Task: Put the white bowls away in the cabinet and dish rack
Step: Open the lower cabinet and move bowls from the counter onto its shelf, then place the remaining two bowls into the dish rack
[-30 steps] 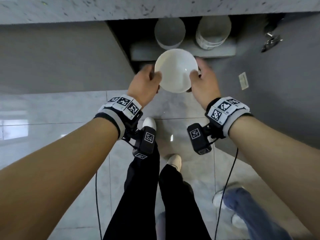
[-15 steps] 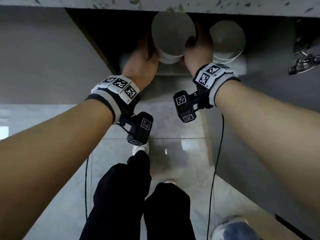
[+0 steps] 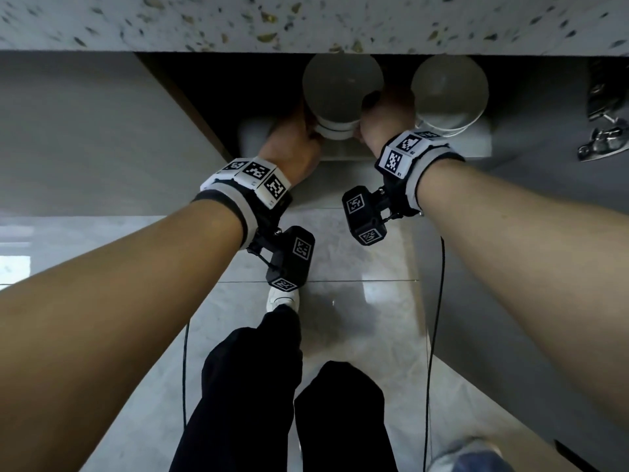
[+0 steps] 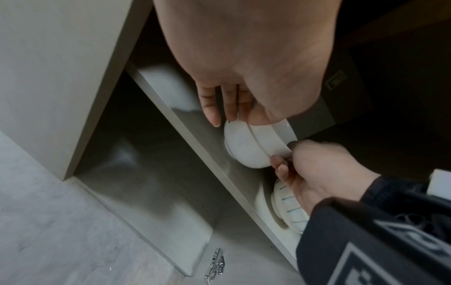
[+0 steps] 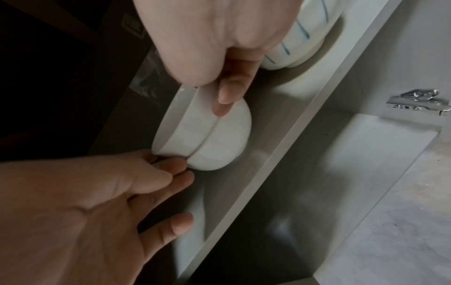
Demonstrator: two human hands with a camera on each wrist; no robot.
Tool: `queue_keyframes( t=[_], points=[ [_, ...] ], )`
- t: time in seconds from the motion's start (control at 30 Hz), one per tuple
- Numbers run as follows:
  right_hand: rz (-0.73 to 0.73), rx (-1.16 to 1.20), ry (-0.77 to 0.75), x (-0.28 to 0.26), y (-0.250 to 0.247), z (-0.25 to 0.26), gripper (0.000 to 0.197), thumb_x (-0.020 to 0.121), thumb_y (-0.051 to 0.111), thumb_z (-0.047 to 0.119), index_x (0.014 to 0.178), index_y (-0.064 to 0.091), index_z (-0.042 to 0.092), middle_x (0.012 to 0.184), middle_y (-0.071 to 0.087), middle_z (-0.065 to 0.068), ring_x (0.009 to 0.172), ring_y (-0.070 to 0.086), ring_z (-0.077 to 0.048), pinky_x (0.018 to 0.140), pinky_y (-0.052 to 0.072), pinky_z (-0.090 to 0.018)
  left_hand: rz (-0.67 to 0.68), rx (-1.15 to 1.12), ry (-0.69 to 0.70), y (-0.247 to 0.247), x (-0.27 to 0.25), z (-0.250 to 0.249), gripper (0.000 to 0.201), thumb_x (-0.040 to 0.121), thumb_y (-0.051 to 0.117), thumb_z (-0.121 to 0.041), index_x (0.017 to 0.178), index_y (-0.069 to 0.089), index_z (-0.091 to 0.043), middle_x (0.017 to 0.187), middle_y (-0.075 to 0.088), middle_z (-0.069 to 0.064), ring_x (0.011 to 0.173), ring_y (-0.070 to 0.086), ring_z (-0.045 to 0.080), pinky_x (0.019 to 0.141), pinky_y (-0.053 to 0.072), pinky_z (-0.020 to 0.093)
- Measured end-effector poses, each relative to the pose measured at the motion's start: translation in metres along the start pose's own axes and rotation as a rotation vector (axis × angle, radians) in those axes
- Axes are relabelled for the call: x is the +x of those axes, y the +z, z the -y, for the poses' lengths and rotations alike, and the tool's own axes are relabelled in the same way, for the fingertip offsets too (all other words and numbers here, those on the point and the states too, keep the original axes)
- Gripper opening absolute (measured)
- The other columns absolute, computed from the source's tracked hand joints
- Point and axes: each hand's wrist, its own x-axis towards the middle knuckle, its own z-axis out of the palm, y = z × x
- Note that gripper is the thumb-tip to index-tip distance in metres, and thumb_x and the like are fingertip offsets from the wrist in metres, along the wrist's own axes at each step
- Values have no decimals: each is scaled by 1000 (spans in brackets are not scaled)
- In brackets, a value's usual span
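Note:
A plain white bowl (image 3: pixel 342 90) sits nested in a second white bowl (image 4: pixel 246 154) on the cabinet shelf (image 3: pixel 340 155). Both hands hold the upper bowl. My left hand (image 3: pixel 306 131) grips its left side, fingertips (image 5: pixel 175 164) at the rim. My right hand (image 3: pixel 366 120) pinches the right rim between thumb and forefinger (image 4: pixel 278 162). In the wrist views the two bowls (image 5: pixel 207 135) show as a stack with a seam between them. Just right of my right hand stands a white bowl with blue stripes (image 5: pixel 300 38).
The speckled countertop edge (image 3: pixel 306 22) overhangs the open cabinet. The striped bowl stack (image 3: pixel 449 90) fills the shelf's right part. A metal door hinge (image 3: pixel 602 148) juts out at the right. Below the shelf is a lower compartment (image 4: pixel 158 183). My legs stand on the tiled floor (image 3: pixel 357 318).
Both hands carried the white bowl from in front of the cabinet in onto the left bowl on the shelf. In the last half second they have hardly moved.

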Motion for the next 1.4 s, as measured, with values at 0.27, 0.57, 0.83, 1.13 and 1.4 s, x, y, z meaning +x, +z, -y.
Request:
queue_keyframes(
  t=[0.27,0.57,0.83,1.13,1.4],
  points=[
    [-252,235,-47,17,26,-25,74,76,32,52,143,40,19,130,61,-13,104,67,-39,88,57,-51,4,-47,-14,-3,-7,-7,61,88,49,-1,147,34,-9,134,59,11,125,54,25,88,32,11],
    [-194,94,-2,-83,-26,8,31,89,48,17,117,61,12,126,58,-14,106,61,-27,86,46,-29,41,44,-31,-22,-68,-32,64,80,50,-9,143,40,-11,126,59,7,113,59,22,97,49,37],
    [-77,209,-132,-221,-93,42,29,84,46,18,104,68,17,109,70,0,103,64,-19,93,52,-40,45,130,52,-89,-187,-103,57,81,44,-16,138,45,-23,131,60,-1,114,60,21,97,50,39],
    [-107,272,-255,-299,-206,151,19,91,48,15,98,65,22,91,64,11,83,58,-6,83,55,-34,-54,155,121,-202,-266,-197,44,86,46,-11,125,58,-26,126,63,-7,110,62,15,94,51,35],
    [-119,313,-335,-301,-258,268,18,89,47,22,96,61,30,95,68,8,82,67,-17,80,59,-46,-219,108,172,-320,-241,-229,38,89,50,-12,123,58,-27,122,63,-11,99,63,10,90,53,36]
  ],
)
